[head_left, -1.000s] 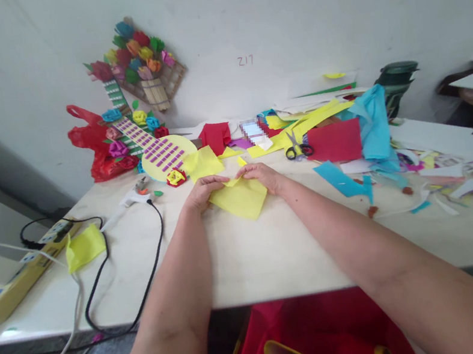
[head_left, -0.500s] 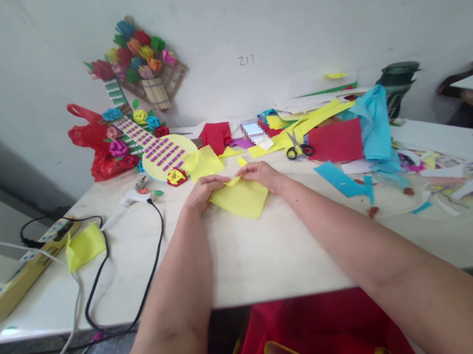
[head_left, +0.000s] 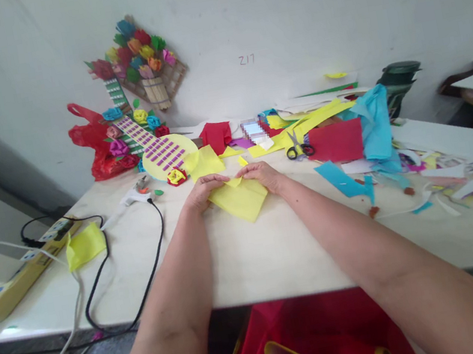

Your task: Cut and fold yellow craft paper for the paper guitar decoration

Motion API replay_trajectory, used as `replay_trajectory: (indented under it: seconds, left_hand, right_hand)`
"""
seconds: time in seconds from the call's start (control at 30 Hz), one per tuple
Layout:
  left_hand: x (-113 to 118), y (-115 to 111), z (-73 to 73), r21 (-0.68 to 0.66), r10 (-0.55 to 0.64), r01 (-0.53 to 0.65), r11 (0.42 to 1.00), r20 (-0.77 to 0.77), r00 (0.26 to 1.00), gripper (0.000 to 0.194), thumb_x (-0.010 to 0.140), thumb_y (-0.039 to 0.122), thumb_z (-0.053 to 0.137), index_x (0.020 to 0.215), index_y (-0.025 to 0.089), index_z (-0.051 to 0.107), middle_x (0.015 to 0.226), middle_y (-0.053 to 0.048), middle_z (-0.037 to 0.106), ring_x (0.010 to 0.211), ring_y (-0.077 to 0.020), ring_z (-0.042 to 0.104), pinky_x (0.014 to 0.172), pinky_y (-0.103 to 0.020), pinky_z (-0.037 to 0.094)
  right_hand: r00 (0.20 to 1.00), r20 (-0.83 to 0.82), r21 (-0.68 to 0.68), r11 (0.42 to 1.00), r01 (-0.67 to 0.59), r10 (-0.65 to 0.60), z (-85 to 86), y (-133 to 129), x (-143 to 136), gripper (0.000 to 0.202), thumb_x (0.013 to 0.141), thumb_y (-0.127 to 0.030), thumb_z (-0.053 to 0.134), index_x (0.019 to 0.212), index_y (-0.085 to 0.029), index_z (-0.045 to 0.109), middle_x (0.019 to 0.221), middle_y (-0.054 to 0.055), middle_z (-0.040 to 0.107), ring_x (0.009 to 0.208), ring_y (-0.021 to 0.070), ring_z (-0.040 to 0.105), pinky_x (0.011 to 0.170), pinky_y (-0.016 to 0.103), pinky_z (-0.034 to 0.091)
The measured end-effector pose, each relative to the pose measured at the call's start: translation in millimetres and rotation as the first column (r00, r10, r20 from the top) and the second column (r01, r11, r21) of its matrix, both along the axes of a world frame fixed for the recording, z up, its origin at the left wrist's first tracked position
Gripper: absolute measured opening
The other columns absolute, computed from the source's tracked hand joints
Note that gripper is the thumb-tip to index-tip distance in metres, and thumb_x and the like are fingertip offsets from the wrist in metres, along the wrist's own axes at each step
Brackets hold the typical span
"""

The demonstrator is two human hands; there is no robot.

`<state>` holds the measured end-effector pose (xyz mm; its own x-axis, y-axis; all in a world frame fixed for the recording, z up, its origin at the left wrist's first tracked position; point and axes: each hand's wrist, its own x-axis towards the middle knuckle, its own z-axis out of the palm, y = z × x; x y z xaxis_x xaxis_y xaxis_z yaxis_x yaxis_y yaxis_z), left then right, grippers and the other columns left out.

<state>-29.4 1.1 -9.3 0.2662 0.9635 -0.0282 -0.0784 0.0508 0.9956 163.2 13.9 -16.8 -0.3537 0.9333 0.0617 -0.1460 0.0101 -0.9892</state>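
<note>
A square of yellow paper [head_left: 241, 200] is held between both hands above the table, a small fold showing at its top edge. My left hand [head_left: 207, 191] pinches the paper's upper left side. At the upper right side, my right hand [head_left: 264, 175] grips it the same way. Just behind the hands lie a small yellow scrap [head_left: 243, 162] and another yellow sheet [head_left: 206, 162]. Black-handled scissors [head_left: 299, 147] rest to the right of them.
A glue gun [head_left: 137, 196] with a black cord and a yellow power strip [head_left: 28, 268] are on the left. Red paper [head_left: 335, 142], blue paper [head_left: 374, 122] and scraps cover the right. Paper flowers [head_left: 141, 50] stand by the wall.
The lower corner of the yellow paper has shifted slightly left and down, and the fold at its top looks more pointed. Both hands have stayed nearly in place.
</note>
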Motion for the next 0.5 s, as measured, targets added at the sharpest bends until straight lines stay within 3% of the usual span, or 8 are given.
replay_trajectory:
  seconds: [0.3, 0.5]
  left_hand:
    - [1.3, -1.9, 3.1, 0.002, -0.026, 0.026, 1.000, -0.012, 1.000, 0.021, 0.057, 0.027, 0.065, 0.073, 0.014, 0.064, 0.063, -0.003, 0.063, 0.051, -0.0131, 0.056, 0.049, -0.023, 0.042]
    - [1.0, -1.1, 1.8, 0.034, -0.071, 0.072, 0.997, -0.026, 0.997, 0.034, 0.056, 0.023, 0.066, 0.087, 0.015, 0.060, 0.065, -0.002, 0.063, 0.052, -0.0131, 0.057, 0.050, -0.024, 0.043]
  right_hand:
    - [1.000, -0.009, 0.131, 0.991, -0.005, 0.006, 3.2, -3.6, 2.0, 0.014, 0.063, -0.022, 0.055, 0.067, -0.015, 0.066, 0.064, 0.001, 0.063, 0.057, 0.0117, 0.054, 0.055, 0.023, 0.041]
    - [0.997, 0.061, 0.077, 0.996, 0.035, -0.040, 1.1, -2.7, -0.5, 0.019, 0.058, -0.032, 0.066, 0.067, -0.015, 0.064, 0.056, -0.001, 0.061, 0.050, 0.0117, 0.053, 0.052, 0.024, 0.041]
